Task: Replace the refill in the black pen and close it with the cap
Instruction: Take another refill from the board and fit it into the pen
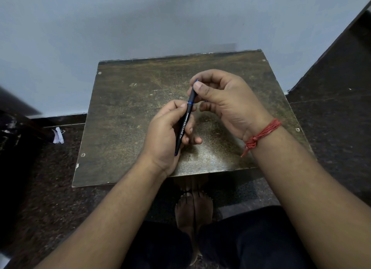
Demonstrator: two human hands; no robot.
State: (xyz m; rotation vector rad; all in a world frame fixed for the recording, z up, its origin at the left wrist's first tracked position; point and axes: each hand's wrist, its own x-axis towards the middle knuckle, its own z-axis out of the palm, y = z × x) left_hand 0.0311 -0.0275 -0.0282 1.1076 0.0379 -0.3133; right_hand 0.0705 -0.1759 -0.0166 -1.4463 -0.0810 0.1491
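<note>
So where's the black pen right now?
In the head view, the black pen is mid-frame above the table, held by the left hand and right hand.

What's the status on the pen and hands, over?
Left hand grips black pen barrel. Right hand pinches its upper end. Both held above small table. Nothing in the way.

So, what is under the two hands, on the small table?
Only the bare, worn table shows under the left hand and right hand, which hold the black pen. Whatever lies directly beneath them is covered.
</note>
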